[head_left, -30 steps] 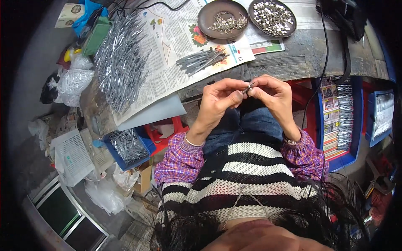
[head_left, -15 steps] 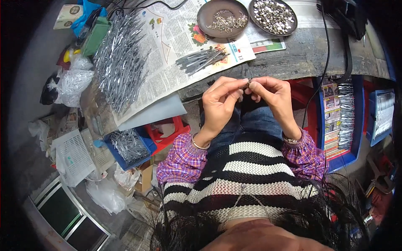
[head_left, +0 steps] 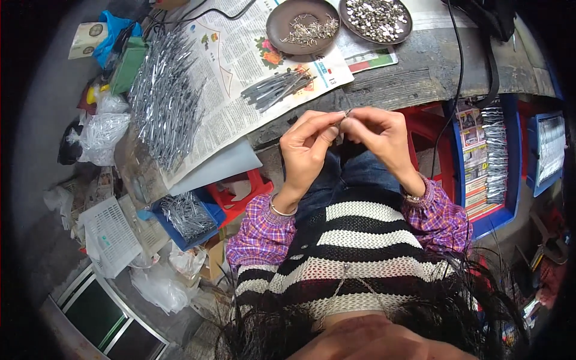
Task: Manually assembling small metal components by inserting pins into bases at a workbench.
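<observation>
My left hand (head_left: 307,144) and my right hand (head_left: 384,137) meet just past the table's near edge, above my lap. Thumbs and forefingers of both pinch together at one spot, on a tiny dark piece whose kind I cannot make out. Beyond them, on newspaper (head_left: 231,99), lies a small bunch of thin grey metal strips (head_left: 273,90). A far larger heap of long, pointed metal strips (head_left: 168,96) covers the paper's left side. At the back stand a brown dish (head_left: 277,27) of small metal pins and another dish (head_left: 410,30) of small shiny metal pieces.
Under the table's left side sits a blue bin (head_left: 207,237) of metal strips beside a red stool (head_left: 249,195). To my right, a blue tray (head_left: 511,174) holds rows of metal strips, and a second blue tray (head_left: 533,162) stands beyond. A black cable (head_left: 457,78) hangs over the table edge.
The whole view has shifted slightly, so the table and dishes sit a little further left and up. Both hands stay pinched together at the same place over my lap.
</observation>
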A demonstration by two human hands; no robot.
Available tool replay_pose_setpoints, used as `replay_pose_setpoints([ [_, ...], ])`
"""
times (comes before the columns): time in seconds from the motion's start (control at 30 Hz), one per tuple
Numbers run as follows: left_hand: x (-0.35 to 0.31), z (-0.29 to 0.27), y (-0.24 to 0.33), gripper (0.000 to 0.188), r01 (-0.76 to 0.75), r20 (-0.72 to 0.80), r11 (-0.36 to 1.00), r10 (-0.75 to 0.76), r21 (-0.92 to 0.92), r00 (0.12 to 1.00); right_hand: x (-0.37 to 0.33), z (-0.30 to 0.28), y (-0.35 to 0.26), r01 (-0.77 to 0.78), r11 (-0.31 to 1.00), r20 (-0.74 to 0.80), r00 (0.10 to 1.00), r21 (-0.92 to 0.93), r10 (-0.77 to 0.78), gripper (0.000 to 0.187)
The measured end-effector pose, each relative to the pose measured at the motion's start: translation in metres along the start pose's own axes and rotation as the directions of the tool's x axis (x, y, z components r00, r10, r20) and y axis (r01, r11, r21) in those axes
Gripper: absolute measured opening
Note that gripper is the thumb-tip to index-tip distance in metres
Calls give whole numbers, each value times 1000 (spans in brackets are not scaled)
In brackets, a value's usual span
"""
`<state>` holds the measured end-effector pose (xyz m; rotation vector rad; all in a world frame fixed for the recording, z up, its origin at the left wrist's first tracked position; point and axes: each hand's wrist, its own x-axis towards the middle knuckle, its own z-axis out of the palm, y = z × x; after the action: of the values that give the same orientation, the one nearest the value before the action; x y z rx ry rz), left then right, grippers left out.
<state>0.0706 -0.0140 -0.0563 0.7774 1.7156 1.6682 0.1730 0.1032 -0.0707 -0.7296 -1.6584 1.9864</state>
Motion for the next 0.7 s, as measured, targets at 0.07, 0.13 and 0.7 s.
replay_pose_setpoints([
  [0.07,0,0,1,19,9,14,1000,-9,-8,1000,3,-2,-3,-71,984,-65,994,164,83,13],
  [0.13,0,0,0,19,19,31,1000,-18,-16,999,5,-5,0,31,997,-40,999,64,-28,15],
  [0.7,-1,2,-2,19,115,0,991,-115,-70,993,3,-12,0,105,979,5,994,-175,-106,15],
])
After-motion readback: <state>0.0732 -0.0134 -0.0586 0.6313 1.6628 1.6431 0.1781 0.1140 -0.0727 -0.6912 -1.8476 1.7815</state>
